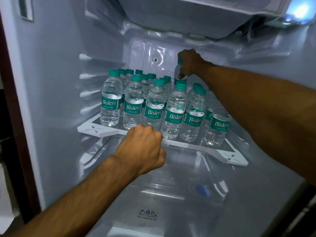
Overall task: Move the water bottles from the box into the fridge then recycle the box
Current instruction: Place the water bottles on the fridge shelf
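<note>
Loading is in hand: the right hand (188, 64) reaches deep into the fridge (51, 82), fingers clamped round a bottle (177, 72) by its neck, above the back of the shelf (89, 129); the other bottles (153, 103) stand there in upright rows. The left hand (145, 147) sits as a fist at the shelf's front edge, nothing seen in it; next, probably, the bottle goes down upright without toppling its neighbours; the box is out of view.

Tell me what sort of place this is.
The inside of an open fridge, likely a household one: a glass shelf loaded with water bottles, shelf rails on the wall, and a vegetable bin lid below.
</note>
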